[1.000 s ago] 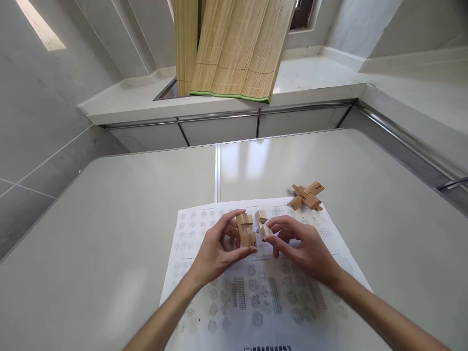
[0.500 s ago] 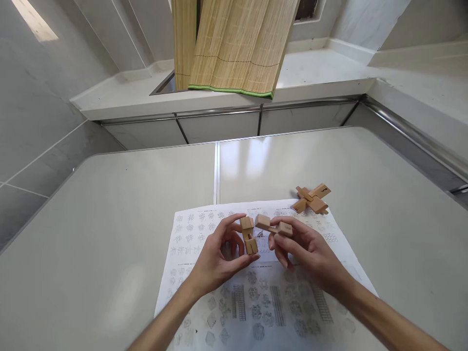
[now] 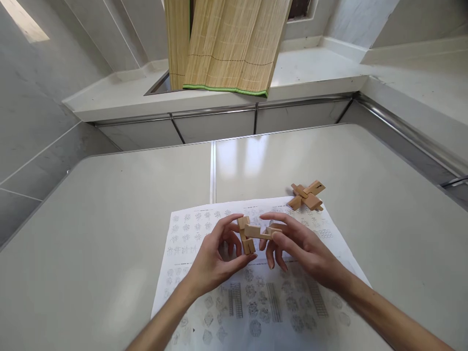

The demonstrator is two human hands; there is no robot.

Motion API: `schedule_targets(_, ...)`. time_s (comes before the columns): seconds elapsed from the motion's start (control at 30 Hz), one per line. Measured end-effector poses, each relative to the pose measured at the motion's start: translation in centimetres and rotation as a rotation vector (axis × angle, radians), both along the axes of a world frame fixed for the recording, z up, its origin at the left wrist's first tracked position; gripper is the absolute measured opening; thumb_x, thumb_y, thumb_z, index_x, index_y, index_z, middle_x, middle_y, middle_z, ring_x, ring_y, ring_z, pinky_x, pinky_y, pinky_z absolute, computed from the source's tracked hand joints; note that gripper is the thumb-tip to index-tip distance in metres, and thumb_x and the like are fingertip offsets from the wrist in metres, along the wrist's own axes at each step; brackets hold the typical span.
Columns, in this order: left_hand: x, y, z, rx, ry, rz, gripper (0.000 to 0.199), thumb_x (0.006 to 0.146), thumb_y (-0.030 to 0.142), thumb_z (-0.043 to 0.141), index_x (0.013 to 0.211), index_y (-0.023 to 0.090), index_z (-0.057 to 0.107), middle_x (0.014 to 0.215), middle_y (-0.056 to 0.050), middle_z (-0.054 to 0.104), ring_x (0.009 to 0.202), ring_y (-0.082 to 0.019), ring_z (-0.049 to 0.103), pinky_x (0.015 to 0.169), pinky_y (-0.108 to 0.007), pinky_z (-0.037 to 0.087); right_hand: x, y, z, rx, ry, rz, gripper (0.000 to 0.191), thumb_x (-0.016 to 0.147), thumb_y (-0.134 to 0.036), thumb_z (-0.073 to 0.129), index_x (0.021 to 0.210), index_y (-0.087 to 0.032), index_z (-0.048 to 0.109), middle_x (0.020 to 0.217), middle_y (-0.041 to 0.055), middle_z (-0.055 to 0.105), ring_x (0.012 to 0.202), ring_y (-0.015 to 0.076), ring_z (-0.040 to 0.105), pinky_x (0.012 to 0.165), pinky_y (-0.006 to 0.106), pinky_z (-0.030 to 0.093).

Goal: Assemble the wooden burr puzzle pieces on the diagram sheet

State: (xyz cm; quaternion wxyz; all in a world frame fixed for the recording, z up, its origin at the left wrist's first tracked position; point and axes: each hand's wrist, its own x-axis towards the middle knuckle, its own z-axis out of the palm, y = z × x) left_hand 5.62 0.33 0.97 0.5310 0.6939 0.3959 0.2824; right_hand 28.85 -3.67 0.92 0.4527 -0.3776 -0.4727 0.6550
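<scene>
My left hand [image 3: 215, 261] pinches a notched wooden puzzle piece [image 3: 248, 246] upright between thumb and index finger. In my right hand [image 3: 305, 246] is a second, paler notched wooden puzzle piece [image 3: 253, 231], gripped at its right end by the thumb and fingers. Its left end overlaps the middle of the first piece in this view; whether the two touch I cannot tell. Both hands are over a printed paper sheet [image 3: 199, 287] covered with small line drawings. A cross-shaped group of interlocked wooden pieces [image 3: 307, 196] rests at the sheet's far right corner.
The sheet lies on a glossy pale table [image 3: 91, 234] with a metal strip [image 3: 212, 170] across it. Beyond the far edge stands a white ledge [image 3: 314, 73], with a bamboo mat [image 3: 230, 53] hanging over it. Tiled walls enclose the sides.
My right hand has brought its wooden piece leftward, over the left-hand piece, and turned it so another face shows. My left hand keeps its hold. The whole view has shifted slightly.
</scene>
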Motion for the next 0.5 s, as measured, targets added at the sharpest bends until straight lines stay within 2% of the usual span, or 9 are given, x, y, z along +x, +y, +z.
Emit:
schedule_targets(0.2,-0.08,-0.12,-0.17,-0.002,-0.021,-0.042,0.069,0.088,0.03,0.083,0.145,0.034,0.045,0.106,-0.004,0.071,0.092,-0.019,0.068,0.076,-0.03,0.051,-0.36,-0.23,-0.64,0.038,-0.115,-0.002,0.025,0.107,-0.047,0.059,0.112,-0.022,0.059,0.089,0.0022,0.071,0.064,0.0124,0.065,0.059,0.027,0.05)
schedule_targets(0.3,-0.15,-0.11,-0.12,0.004,-0.005,-0.048,0.069,0.086,0.031,0.085,0.143,0.035,0.046,0.106,-0.003,0.071,0.092,-0.02,0.069,0.078,-0.032,0.053,-0.4,-0.21,-0.94,0.067,-0.205,-0.032,0.026,0.104,-0.048,0.063,0.11,-0.023,0.062,0.082,-0.0001,0.068,0.064,0.0123,0.06,0.063,0.028,0.05)
schedule_targets(0.5,-0.13,-0.19,-0.25,0.021,-0.054,-0.113,0.069,0.082,0.028,0.088,0.139,0.034,0.05,0.107,-0.003,0.071,0.087,-0.018,0.069,0.073,-0.029,0.055,-0.82,-0.65,-1.03,0.066,-0.252,-0.055,0.028,0.103,-0.049,0.065,0.111,-0.023,0.062,0.077,-0.0008,0.066,0.062,0.0139,0.059,0.059,0.028,0.048)
